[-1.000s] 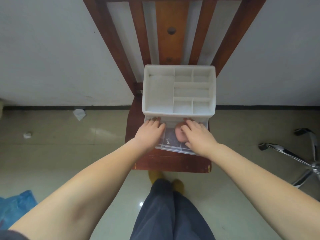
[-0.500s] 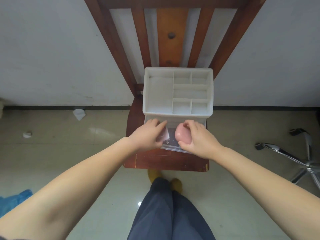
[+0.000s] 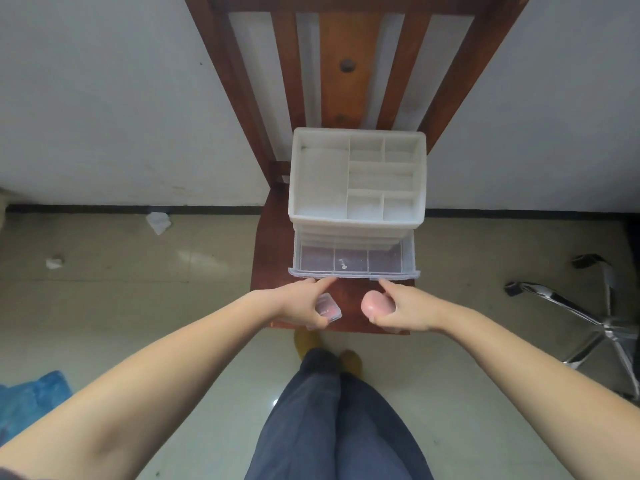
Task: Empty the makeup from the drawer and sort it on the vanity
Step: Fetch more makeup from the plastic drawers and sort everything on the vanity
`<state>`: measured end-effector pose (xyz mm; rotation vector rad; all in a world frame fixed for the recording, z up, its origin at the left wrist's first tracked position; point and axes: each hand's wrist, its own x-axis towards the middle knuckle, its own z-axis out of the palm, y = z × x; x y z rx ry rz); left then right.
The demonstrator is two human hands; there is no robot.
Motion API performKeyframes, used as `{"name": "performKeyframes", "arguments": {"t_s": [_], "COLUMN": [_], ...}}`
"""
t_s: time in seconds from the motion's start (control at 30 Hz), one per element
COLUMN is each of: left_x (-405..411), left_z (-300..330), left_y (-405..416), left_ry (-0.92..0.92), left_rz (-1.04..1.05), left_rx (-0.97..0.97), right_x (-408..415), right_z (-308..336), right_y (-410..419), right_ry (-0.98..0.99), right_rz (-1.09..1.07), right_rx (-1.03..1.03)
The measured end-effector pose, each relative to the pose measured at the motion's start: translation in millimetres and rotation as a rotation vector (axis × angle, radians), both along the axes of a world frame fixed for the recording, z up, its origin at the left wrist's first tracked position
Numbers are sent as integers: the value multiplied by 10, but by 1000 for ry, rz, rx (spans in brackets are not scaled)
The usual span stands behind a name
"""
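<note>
A white plastic organiser (image 3: 356,220) with a divided top tray stands on a wooden chair seat (image 3: 273,244). Its clear bottom drawer (image 3: 408,268) is pulled out toward me, with only a tiny pale item (image 3: 343,264) in the middle section. My left hand (image 3: 304,304) grips a small clear compact case (image 3: 328,307), index finger touching the drawer's front lip. My right hand (image 3: 401,308) holds a pink makeup sponge (image 3: 375,303), index finger also at the drawer front.
The chair's slatted back (image 3: 336,64) rises against a white wall. Crumpled paper scraps (image 3: 158,221) lie on the tiled floor at left, a blue bag (image 3: 31,396) at lower left, a chrome office-chair base (image 3: 588,317) at right. My legs stand below the seat.
Both hands have lifted out of the drawer and pulled back toward me, the left bringing the clear compact, the right the pink sponge. The drawer interior is now exposed.
</note>
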<state>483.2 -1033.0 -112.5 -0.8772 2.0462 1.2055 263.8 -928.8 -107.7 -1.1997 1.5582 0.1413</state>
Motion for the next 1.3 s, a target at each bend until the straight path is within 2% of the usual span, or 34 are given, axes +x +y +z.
{"name": "performKeyframes", "arguments": {"t_s": [0.37,0.57,0.67,0.83,1.03,1.3], "left_x": [-462,-373,-217,123,630,1334], "left_z": [-41,265,602,1163,1550,1741], "left_y": [-607,-594,-565,-325,469,2370], "left_ry": [-46,-60,30,20,-116,-392], "left_rz": [-62,-85,0,71,456,1001], "left_rx": [-214,-237,-338,-733,-910,-893], "right_x": [-312,-214,-130,173,739,1897], "right_z": [-89,221,550,1008,1301,1581], "right_y": [-671,-748,-869,-1051,-1038,-228], "right_ry": [158,195,224,252,147,-4], "right_rz": [-18,108,199,324,642,1214], "right_rx": [-123,-137,-289,-643,-863,-1009]}}
